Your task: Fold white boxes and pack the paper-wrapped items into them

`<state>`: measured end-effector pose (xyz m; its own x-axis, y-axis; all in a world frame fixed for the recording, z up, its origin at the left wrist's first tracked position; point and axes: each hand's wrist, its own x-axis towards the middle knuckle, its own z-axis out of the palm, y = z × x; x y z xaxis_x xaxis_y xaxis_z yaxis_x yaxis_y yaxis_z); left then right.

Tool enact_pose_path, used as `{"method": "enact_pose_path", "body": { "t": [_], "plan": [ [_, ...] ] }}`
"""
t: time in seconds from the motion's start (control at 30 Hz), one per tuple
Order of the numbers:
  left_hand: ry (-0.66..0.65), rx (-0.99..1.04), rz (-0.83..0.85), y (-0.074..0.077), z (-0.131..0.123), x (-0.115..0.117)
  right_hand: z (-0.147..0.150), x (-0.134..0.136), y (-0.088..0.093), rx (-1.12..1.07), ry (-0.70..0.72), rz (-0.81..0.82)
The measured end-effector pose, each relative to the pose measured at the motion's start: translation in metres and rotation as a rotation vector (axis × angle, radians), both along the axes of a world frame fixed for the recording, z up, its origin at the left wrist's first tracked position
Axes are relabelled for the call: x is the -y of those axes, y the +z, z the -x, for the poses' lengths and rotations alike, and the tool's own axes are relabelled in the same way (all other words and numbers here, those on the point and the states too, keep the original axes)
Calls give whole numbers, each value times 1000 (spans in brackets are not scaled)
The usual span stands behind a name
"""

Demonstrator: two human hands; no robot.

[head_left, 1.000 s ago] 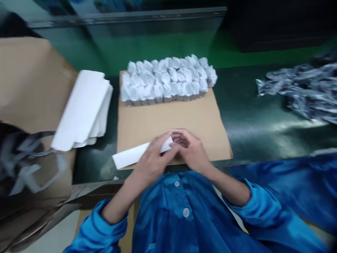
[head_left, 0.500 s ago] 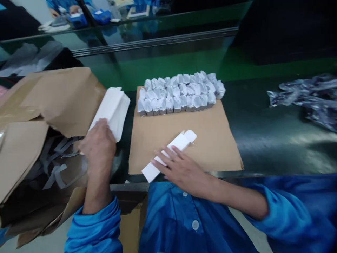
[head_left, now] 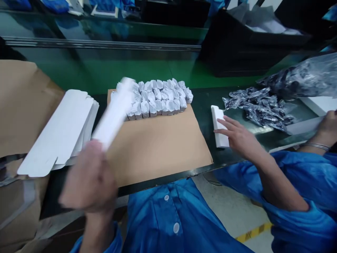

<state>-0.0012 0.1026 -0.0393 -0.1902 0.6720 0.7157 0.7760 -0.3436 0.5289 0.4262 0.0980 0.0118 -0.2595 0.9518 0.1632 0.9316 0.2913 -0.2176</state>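
A narrow white paper carton (head_left: pixel 116 112), smeared by motion, is in my left hand (head_left: pixel 89 179), whose fingers are closed round its lower end. It passes in front of the left end of the rows of small wrapped pieces. My right hand (head_left: pixel 240 138) is at a folded white box (head_left: pixel 218 123) on the dark table, right of the cardboard sheet. Two of its fingers reach across the box; the thumb is hidden. Flat white cartons (head_left: pixel 59 130) lie stacked at the left. Several small pieces in whitish wrap (head_left: pixel 158 102) stand in rows on the cardboard sheet (head_left: pixel 158 144).
A large brown cardboard box (head_left: pixel 23 105) stands at the left. Clear plastic bags with dark contents (head_left: pixel 260 105) lie at the right, before a black bin (head_left: pixel 250 49). At the right edge a co-worker's hand (head_left: pixel 328 128) is beside a white box.
My left hand has lifted a white carton from the stack and moved right. The white box under my right hand has gone from the cardboard sheet to the table at its right. The view has turned right.
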Motion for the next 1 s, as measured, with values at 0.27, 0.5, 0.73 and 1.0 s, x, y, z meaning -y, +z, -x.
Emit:
{"method": "enact_pose_path", "body": {
  "t": [0.27, 0.5, 0.73, 1.0],
  "plan": [
    [-425, -223, -34, -2, -106, 48, 177, 0, -12, -1200, -65, 296],
    [-490, 380, 625, 56, -22, 24, 127, -31, 25, -393, 696, 669],
    [-380, 532, 774, 42, -29, 11, 160, 14, 4, 51, 409, -117],
    [-696, 365, 891, 51, -15, 11, 142, 3, 0, -78, 623, -117]
  ]
}}
